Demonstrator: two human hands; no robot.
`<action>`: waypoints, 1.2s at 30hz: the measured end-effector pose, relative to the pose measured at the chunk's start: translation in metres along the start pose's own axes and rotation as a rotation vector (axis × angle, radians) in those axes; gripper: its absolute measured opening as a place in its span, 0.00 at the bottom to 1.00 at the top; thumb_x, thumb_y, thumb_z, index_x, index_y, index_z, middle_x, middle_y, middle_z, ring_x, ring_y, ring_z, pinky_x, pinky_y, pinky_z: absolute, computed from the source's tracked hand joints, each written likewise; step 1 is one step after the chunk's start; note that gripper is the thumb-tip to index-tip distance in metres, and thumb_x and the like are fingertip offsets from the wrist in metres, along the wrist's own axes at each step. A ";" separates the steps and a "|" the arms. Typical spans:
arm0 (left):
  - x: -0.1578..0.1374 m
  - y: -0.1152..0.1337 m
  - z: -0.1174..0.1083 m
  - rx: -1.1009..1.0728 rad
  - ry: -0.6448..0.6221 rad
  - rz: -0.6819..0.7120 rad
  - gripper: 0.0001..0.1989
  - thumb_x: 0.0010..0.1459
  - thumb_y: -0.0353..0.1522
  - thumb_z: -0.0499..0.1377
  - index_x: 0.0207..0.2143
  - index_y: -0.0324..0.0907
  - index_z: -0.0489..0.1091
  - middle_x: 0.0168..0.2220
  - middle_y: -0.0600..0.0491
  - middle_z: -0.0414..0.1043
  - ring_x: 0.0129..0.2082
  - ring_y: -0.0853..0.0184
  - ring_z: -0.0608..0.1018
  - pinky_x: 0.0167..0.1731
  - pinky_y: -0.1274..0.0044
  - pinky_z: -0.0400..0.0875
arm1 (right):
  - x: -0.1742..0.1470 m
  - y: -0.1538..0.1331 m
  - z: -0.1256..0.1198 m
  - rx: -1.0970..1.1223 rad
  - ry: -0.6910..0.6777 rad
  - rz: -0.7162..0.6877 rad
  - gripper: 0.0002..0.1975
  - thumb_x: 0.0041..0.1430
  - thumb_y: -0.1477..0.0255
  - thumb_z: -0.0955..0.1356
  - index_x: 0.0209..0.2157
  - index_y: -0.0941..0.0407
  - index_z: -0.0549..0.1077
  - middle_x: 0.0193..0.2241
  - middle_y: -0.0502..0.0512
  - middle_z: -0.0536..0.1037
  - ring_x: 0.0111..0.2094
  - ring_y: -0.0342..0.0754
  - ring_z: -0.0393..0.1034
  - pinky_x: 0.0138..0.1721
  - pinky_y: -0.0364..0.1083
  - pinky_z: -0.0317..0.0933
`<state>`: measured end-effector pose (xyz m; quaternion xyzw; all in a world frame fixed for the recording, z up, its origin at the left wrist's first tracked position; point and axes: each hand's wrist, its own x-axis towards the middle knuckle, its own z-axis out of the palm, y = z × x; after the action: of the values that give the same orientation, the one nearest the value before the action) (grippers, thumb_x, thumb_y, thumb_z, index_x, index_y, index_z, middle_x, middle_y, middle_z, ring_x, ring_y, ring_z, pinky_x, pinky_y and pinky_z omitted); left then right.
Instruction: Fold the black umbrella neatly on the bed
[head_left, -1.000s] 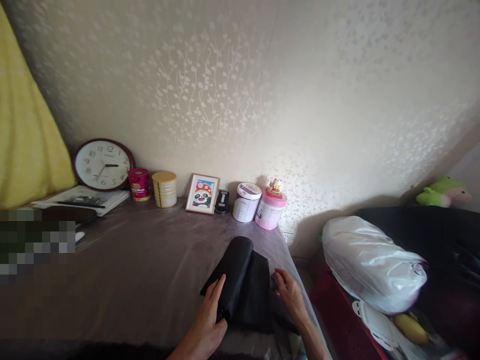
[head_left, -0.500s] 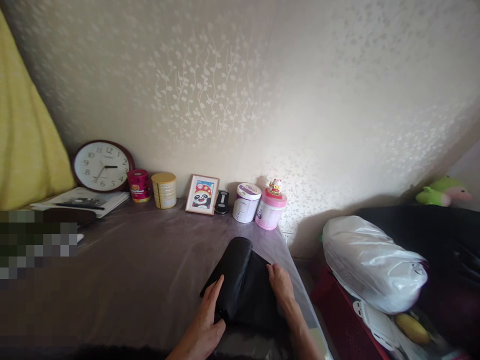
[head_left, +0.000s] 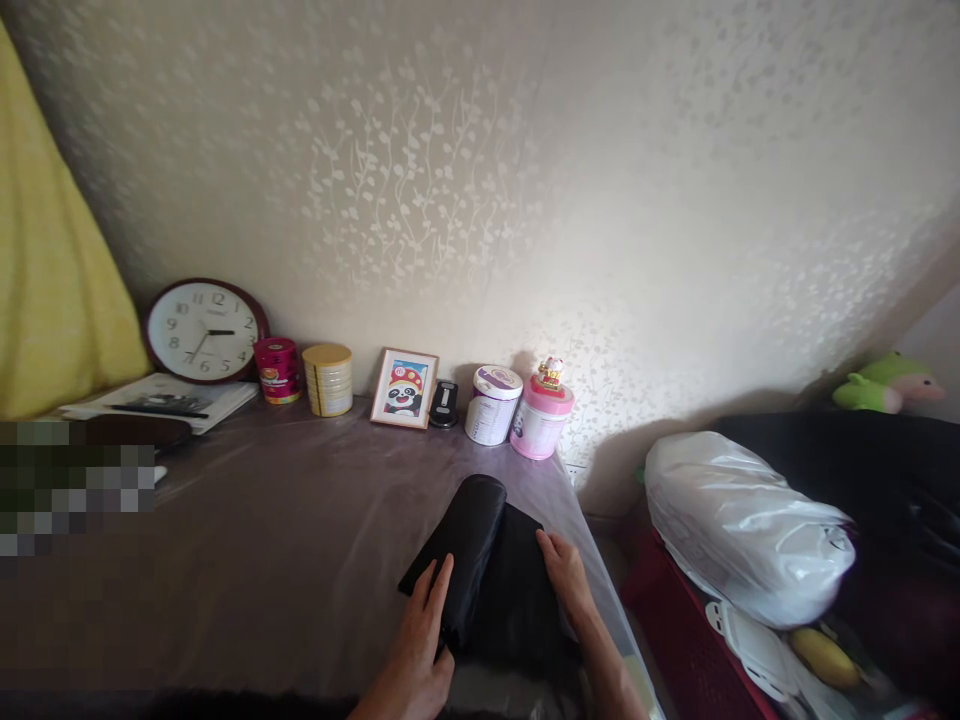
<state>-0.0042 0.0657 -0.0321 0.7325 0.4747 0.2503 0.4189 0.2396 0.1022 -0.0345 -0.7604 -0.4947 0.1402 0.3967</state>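
Observation:
A black sheet of thin, slightly shiny material [head_left: 517, 590] lies near the right edge of the table, its left part folded over into a thick, soft roll [head_left: 474, 545]. My left hand [head_left: 420, 645] grips the roll's near left side, fingers along its top and the thumb at its near end. On the other side, my right hand [head_left: 564, 572] pinches the sheet's right edge between thumb and fingers. Whether the material is cloth or plastic, I cannot tell.
Along the wall stand a clock [head_left: 204, 332], a pink-red tin [head_left: 277, 370], a yellow-lidded can [head_left: 328, 382], a framed panda picture [head_left: 405, 388] and two tubs [head_left: 493, 405]. Right of the table's edge sits a white plastic bag [head_left: 742, 525] over a dark red box [head_left: 694, 630].
My left hand has shifted slightly right along the roll. The roll has barely moved, and my right hand stays at the sheet's right edge, a touch further right.

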 end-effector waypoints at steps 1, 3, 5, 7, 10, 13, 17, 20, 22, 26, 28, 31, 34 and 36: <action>0.000 0.000 0.001 0.017 0.000 -0.006 0.44 0.44 0.15 0.45 0.63 0.42 0.36 0.65 0.46 0.36 0.64 0.65 0.47 0.60 0.72 0.49 | -0.001 -0.003 -0.001 0.059 -0.006 0.013 0.21 0.51 0.54 0.59 0.14 0.53 0.62 0.14 0.49 0.67 0.20 0.46 0.63 0.23 0.44 0.52; 0.000 -0.001 0.003 0.055 0.000 -0.013 0.44 0.43 0.15 0.45 0.63 0.43 0.35 0.65 0.45 0.36 0.64 0.64 0.48 0.60 0.72 0.51 | -0.001 -0.011 -0.002 0.173 -0.020 0.040 0.22 0.50 0.52 0.60 0.16 0.55 0.67 0.16 0.49 0.69 0.22 0.47 0.64 0.23 0.43 0.54; 0.000 -0.004 0.005 0.084 0.004 0.002 0.45 0.43 0.14 0.46 0.63 0.44 0.34 0.65 0.45 0.35 0.64 0.64 0.48 0.59 0.71 0.51 | 0.000 -0.022 -0.003 0.257 -0.015 0.053 0.23 0.50 0.51 0.61 0.20 0.57 0.71 0.18 0.51 0.72 0.23 0.48 0.66 0.24 0.43 0.56; 0.000 -0.008 0.008 0.104 0.013 0.019 0.46 0.43 0.14 0.46 0.63 0.46 0.33 0.65 0.45 0.34 0.64 0.63 0.48 0.59 0.71 0.52 | 0.002 -0.034 -0.001 0.295 0.009 0.035 0.23 0.50 0.52 0.62 0.24 0.58 0.74 0.20 0.52 0.73 0.25 0.49 0.67 0.25 0.43 0.58; 0.001 -0.015 0.012 0.123 0.024 0.034 0.47 0.43 0.15 0.47 0.63 0.47 0.32 0.66 0.46 0.34 0.64 0.62 0.48 0.59 0.70 0.53 | 0.005 -0.051 0.005 0.303 0.035 0.002 0.22 0.51 0.54 0.63 0.27 0.59 0.75 0.21 0.53 0.75 0.27 0.49 0.68 0.26 0.43 0.60; 0.002 -0.018 0.016 0.130 0.044 0.027 0.47 0.42 0.15 0.48 0.63 0.47 0.32 0.66 0.47 0.35 0.64 0.62 0.49 0.58 0.70 0.54 | 0.007 -0.068 0.015 0.374 0.006 0.035 0.22 0.51 0.54 0.63 0.30 0.60 0.74 0.21 0.53 0.75 0.24 0.47 0.68 0.22 0.42 0.60; 0.004 -0.014 0.016 0.176 0.053 0.018 0.47 0.40 0.16 0.49 0.63 0.41 0.36 0.66 0.44 0.37 0.64 0.61 0.49 0.59 0.71 0.53 | 0.008 -0.090 0.033 0.472 -0.082 0.133 0.18 0.54 0.59 0.63 0.37 0.60 0.69 0.18 0.48 0.71 0.13 0.43 0.64 0.13 0.42 0.59; 0.003 -0.006 0.009 0.207 0.026 0.004 0.46 0.38 0.17 0.50 0.62 0.35 0.41 0.65 0.41 0.38 0.63 0.61 0.49 0.60 0.72 0.50 | 0.008 -0.100 0.046 0.439 -0.140 0.159 0.14 0.57 0.65 0.61 0.40 0.60 0.65 0.16 0.46 0.70 0.11 0.42 0.64 0.13 0.41 0.61; 0.002 0.000 0.004 0.231 0.005 -0.011 0.43 0.37 0.18 0.51 0.61 0.32 0.47 0.65 0.40 0.40 0.63 0.60 0.50 0.60 0.73 0.48 | 0.010 -0.104 0.055 0.397 -0.171 0.169 0.13 0.58 0.67 0.60 0.42 0.60 0.63 0.15 0.45 0.69 0.11 0.42 0.65 0.13 0.40 0.61; 0.001 0.009 -0.002 0.272 -0.026 -0.051 0.41 0.38 0.20 0.51 0.60 0.34 0.49 0.64 0.42 0.45 0.63 0.62 0.52 0.60 0.74 0.49 | 0.013 -0.103 0.067 0.340 -0.219 0.142 0.12 0.59 0.68 0.60 0.42 0.60 0.61 0.15 0.44 0.71 0.13 0.42 0.67 0.13 0.39 0.59; 0.001 0.008 -0.002 0.307 -0.052 -0.089 0.41 0.39 0.20 0.51 0.60 0.31 0.48 0.63 0.39 0.47 0.62 0.60 0.54 0.59 0.73 0.50 | 0.014 -0.102 0.070 0.302 -0.251 0.101 0.10 0.58 0.69 0.60 0.40 0.59 0.63 0.15 0.44 0.71 0.13 0.41 0.67 0.14 0.38 0.57; -0.001 0.005 -0.003 0.328 -0.081 -0.118 0.38 0.43 0.22 0.52 0.59 0.25 0.48 0.62 0.35 0.48 0.62 0.56 0.54 0.59 0.71 0.51 | 0.014 -0.103 0.069 0.249 -0.289 0.041 0.06 0.58 0.69 0.60 0.34 0.57 0.65 0.15 0.44 0.72 0.14 0.39 0.66 0.16 0.37 0.56; -0.006 0.004 -0.013 0.343 -0.046 -0.090 0.34 0.47 0.27 0.52 0.58 0.27 0.50 0.60 0.36 0.53 0.60 0.56 0.59 0.57 0.69 0.56 | 0.010 -0.107 0.064 0.151 -0.309 -0.039 0.06 0.58 0.69 0.60 0.31 0.56 0.66 0.18 0.45 0.75 0.16 0.39 0.68 0.21 0.38 0.57; -0.010 0.009 -0.023 0.359 0.016 -0.055 0.28 0.50 0.30 0.52 0.55 0.30 0.56 0.55 0.37 0.62 0.53 0.56 0.68 0.53 0.68 0.63 | 0.005 -0.110 0.061 0.075 -0.315 -0.101 0.08 0.58 0.69 0.59 0.30 0.56 0.66 0.21 0.46 0.77 0.18 0.39 0.69 0.24 0.39 0.58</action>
<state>-0.0220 0.0636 -0.0118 0.7802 0.5350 0.1558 0.2843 0.1342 0.1568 0.0085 -0.6878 -0.5830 0.2556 0.3489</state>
